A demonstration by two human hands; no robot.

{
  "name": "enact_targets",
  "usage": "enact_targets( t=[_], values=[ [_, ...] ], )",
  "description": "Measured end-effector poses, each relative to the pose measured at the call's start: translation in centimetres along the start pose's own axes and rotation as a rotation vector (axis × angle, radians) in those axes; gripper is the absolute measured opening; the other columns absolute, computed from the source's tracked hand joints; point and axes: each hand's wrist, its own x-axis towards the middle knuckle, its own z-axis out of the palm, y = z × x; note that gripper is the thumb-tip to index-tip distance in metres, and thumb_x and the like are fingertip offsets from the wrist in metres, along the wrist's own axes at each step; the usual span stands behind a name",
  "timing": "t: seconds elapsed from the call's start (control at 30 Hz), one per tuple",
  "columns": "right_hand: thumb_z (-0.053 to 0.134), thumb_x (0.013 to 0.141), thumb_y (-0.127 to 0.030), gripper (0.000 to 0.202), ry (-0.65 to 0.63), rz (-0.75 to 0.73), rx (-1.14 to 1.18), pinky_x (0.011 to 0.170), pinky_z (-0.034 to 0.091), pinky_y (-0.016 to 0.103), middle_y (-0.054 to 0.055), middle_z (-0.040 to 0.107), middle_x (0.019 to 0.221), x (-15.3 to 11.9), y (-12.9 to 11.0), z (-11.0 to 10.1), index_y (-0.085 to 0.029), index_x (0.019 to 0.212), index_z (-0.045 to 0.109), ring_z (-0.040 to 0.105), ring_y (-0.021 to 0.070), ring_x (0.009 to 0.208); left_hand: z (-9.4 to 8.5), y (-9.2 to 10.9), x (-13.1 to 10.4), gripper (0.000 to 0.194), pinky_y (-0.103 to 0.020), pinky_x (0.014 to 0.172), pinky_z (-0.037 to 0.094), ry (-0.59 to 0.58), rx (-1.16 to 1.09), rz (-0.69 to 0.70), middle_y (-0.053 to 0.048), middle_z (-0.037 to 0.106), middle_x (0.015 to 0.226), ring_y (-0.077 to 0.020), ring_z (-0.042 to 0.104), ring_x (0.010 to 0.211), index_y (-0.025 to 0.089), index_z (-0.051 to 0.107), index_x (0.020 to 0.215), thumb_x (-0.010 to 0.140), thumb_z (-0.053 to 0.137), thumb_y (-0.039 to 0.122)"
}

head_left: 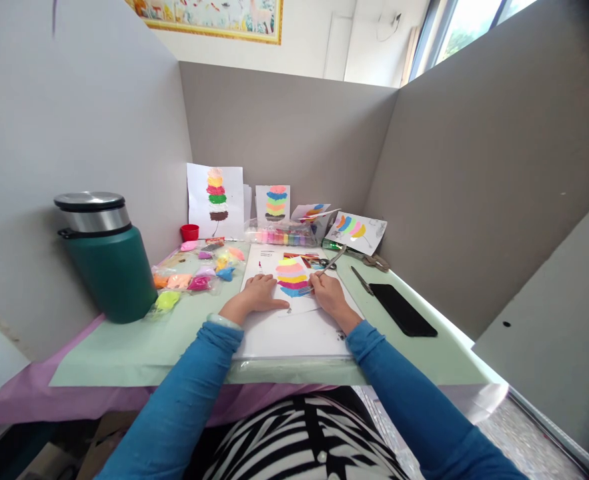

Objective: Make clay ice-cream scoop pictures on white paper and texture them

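My left hand [260,293] lies flat on a small sheet of white paper [301,305], its thumb stretched out along the lower part. Colourful bands of clay [293,273] in yellow, pink, magenta and blue are stacked on that sheet. My right hand [330,293] is closed around a metal fork [331,260], handle pointing up and away. The fork's tines rest at the blue band at the bottom of the stack, partly hidden by the fingers. Beneath lies a larger white board or sheet [294,340].
Bags of coloured clay [199,281] and a green bottle [111,267] stand at left. A black phone [403,310], a dark pen-like tool [361,280] and scissors [327,264] lie at right. Finished pictures [215,200] and a clay box [289,235] line the back, near grey partitions [289,127].
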Motion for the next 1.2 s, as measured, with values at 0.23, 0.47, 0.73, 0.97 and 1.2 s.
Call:
enact_targets(
  t=[0.23,0.47,0.73,0.97,1.2],
  values=[
    [0.034,0.096,-0.027,0.037,0.010,0.098,-0.107,0.072,0.040,0.028,0.012,0.071,0.085,0.1,-0.1,-0.4,-0.015,0.084,0.067,0.064,0.0204,0.083,0.2,-0.2,0.2,0.085,-0.046,0.110,0.027,0.011,0.003,0.008,-0.014,0.038,0.150,-0.0354,0.031,0.138,0.019,0.047,0.137,0.072,0.053,0.074],
    [0.032,0.097,-0.031,0.040,0.008,0.045,-0.025,0.071,0.040,0.025,0.008,0.071,0.080,0.0,0.0,-0.3,-0.017,0.084,0.067,0.064,0.0181,0.080,0.4,-0.3,0.3,0.085,-0.046,0.110,0.028,0.010,0.002,0.002,-0.014,0.038,0.150,-0.0351,0.030,0.138,0.021,0.047,0.137,0.072,0.052,0.074],
    [0.034,0.096,-0.027,0.037,0.095,0.144,-0.204,0.070,0.040,0.029,0.016,0.069,0.084,0.0,-0.3,-0.9,-0.012,0.086,0.067,0.065,0.0215,0.081,0.4,-0.3,0.3,0.087,-0.046,0.111,0.026,0.012,-0.009,0.009,-0.014,0.038,0.150,-0.0360,0.030,0.138,0.019,0.046,0.138,0.072,0.053,0.074],
    [0.036,0.094,-0.032,0.032,0.072,0.074,0.222,0.072,0.042,0.026,0.004,0.068,0.071,0.5,1.1,-0.5,-0.018,0.087,0.063,0.064,0.0173,0.075,0.2,-0.2,0.1,0.087,-0.047,0.111,0.026,0.005,-0.008,0.009,-0.015,0.038,0.150,-0.0363,0.030,0.138,0.018,0.047,0.138,0.072,0.053,0.074],
    [0.055,0.078,-0.034,0.025,-0.016,0.095,0.683,0.055,0.042,0.024,-0.004,0.055,0.053,1.4,1.0,-0.6,-0.016,0.095,0.058,0.055,0.0148,0.053,-0.3,0.1,-0.2,0.084,-0.045,0.111,0.027,-0.009,-0.010,0.009,-0.015,0.037,0.150,-0.0346,0.030,0.138,0.017,0.046,0.138,0.074,0.053,0.071]
  ],
)
